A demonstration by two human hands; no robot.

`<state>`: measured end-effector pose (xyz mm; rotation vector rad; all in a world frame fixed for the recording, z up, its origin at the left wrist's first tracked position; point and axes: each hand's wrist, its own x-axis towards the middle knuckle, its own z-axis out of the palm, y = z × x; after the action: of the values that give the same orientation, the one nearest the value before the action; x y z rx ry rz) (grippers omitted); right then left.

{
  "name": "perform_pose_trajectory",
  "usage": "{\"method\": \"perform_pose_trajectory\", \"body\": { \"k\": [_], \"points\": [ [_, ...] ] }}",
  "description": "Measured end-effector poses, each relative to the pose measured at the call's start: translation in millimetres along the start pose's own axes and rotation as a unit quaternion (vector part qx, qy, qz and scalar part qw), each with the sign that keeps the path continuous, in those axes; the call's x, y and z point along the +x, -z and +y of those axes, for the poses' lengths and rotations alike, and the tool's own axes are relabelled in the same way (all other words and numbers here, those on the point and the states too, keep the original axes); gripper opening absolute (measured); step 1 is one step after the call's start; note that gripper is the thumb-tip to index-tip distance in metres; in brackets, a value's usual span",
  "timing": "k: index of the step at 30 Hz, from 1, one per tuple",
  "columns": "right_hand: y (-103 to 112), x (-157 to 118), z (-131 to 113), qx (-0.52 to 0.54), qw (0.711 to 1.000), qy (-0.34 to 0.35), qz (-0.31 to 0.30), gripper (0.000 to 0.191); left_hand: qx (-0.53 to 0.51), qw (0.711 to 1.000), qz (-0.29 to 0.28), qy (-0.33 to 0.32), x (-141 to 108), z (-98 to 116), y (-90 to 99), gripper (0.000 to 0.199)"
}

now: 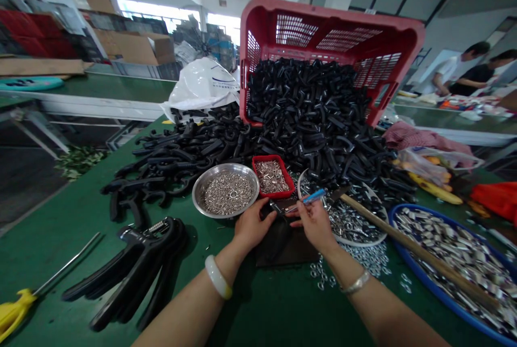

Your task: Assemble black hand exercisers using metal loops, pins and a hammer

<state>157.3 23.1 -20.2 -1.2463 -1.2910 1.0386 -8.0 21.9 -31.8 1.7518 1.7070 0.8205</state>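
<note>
Bare hands at work over a green workbench (52, 261): the right hand (315, 223) pinches a blue-handled tool (312, 198), its long axis pointing left, tip just beside a small black part (271, 208) closed in the left hand (252, 223) (the part itself is too small to make out), with a steel bowl of rings (226, 165) and a red tray (266, 157) just ahead

Head-worn camera, facing forward and down.

The viewpoint sits above the green workbench (60, 261), close over the left hand (254, 223) and right hand (315, 223) at lower centre of the frame. The red plastic crate (331, 7) stands farther off, upper centre, with the workshop hall (218, 18) beyond.
</note>
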Motion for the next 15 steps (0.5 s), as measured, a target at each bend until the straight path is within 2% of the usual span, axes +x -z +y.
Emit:
{"method": "perform_pose_trajectory", "body": {
  "k": [11,15],
  "points": [
    [-5.7,-6.3,5.7,-0.047,0.996,0.052,0.050,0.027,0.002,1.000,-0.005,-0.003,0.9,0.7,0.3,0.050],
    [-6.2,-9.5,7.3,-0.005,0.998,0.044,0.053,0.027,0.004,1.000,-0.009,0.005,0.5,1.3,1.4,0.050]
  ]
}}
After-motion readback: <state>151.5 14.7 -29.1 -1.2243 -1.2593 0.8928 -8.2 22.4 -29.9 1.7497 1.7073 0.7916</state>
